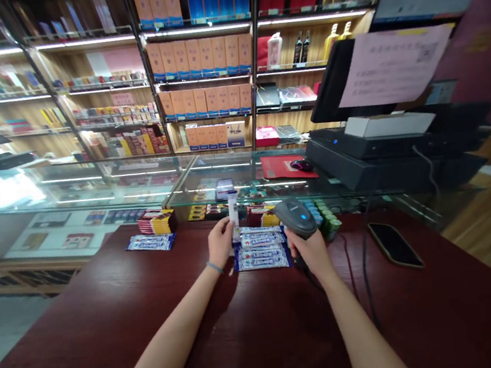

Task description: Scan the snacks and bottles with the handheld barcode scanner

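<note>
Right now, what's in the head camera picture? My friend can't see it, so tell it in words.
A person's left hand holds a white and blue pack upright while the right hand grips a grey barcode scanner beside it, over packs lying on a dark red table. Shop shelves stand behind.

Bare counter [108, 310] is left open on the near left; the far edge is blocked by stacked packs [260, 248], a phone [394, 244] and cables [364, 259].
</note>
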A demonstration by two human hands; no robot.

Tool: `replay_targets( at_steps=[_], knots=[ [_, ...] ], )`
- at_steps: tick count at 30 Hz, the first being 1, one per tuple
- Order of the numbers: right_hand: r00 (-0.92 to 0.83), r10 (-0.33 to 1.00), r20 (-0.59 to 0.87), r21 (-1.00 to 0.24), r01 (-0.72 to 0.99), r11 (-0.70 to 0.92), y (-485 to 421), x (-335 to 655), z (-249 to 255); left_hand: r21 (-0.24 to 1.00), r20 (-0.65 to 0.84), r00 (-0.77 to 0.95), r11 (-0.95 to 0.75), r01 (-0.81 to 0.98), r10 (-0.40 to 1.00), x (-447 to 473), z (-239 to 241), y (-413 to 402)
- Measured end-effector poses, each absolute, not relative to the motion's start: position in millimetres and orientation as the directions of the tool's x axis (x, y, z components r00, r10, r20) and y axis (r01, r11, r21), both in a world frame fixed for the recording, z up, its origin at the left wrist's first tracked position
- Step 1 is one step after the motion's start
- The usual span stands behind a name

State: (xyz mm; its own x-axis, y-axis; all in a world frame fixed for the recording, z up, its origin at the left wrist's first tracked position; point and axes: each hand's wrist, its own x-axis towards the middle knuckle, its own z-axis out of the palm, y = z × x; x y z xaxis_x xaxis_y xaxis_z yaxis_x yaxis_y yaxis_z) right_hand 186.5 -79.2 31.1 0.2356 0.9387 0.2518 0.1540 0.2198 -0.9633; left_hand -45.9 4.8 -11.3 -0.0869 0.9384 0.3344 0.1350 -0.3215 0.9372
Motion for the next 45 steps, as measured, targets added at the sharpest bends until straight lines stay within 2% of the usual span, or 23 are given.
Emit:
replay_targets(
  at_steps=[1,3,5,7,10,14,22,29,32,36,40,43,45],
  knots=[
    [0.22,0.943,0.25,-0.962,0.164,0.217,-80,184,32,0.977,0.212,-0.085,-0.213,-0.002,0.974,-54,-12,5],
    [0.171,0.955,0.244,-0.956,0.207,0.207,-82,177,33,0.974,0.019,-0.026,-0.024,-0.224,0.999,-71,-14,4],
    [0.104,0.964,0.246,-0.945,0.247,0.215,-84,169,31,0.938,-0.075,0.031,0.081,-0.338,0.997,-84,-17,2],
    [0.028,0.959,0.282,-0.916,0.304,0.261,-85,162,26,0.923,-0.106,0.056,0.12,-0.366,0.993,-94,-18,2],
    [-0.088,0.948,0.306,-0.857,0.408,0.314,-84,155,20,0.931,-0.123,0.051,0.133,-0.339,0.991,-100,-20,3],
    [-0.156,0.956,0.248,-0.837,0.462,0.293,-82,154,13,0.942,-0.122,0.023,0.123,-0.311,0.992,-103,-20,6],
    [-0.139,0.963,0.229,-0.835,0.481,0.268,-79,154,4,0.944,-0.135,0.021,0.135,-0.3,0.991,-104,-19,6],
    [-0.062,0.957,0.285,-0.862,0.421,0.284,-80,151,6,0.883,-0.076,0.033,0.082,-0.462,0.997,-104,-21,9],
    [-0.03,0.955,0.295,-0.879,0.383,0.283,-80,149,5,0.872,-0.031,-0.074,-0.01,-0.489,0.997,-110,-16,15],
    [0.009,0.951,0.308,-0.894,0.345,0.286,-80,149,6,0.902,0.09,-0.301,-0.206,-0.379,0.949,-138,-9,28],
    [0.004,0.961,0.275,-0.908,0.329,0.259,-82,149,8,0.917,0.323,-0.492,-0.396,-0.048,0.808,-192,-11,37],
    [0.002,0.972,0.236,-0.916,0.334,0.222,-84,149,11,0.899,0.438,-0.509,-0.372,0.231,0.741,-243,-20,35],
    [0.003,0.974,0.225,-0.918,0.337,0.211,-86,148,13,0.84,0.526,-0.491,-0.332,0.43,0.694,-275,-26,30]
  ],
)
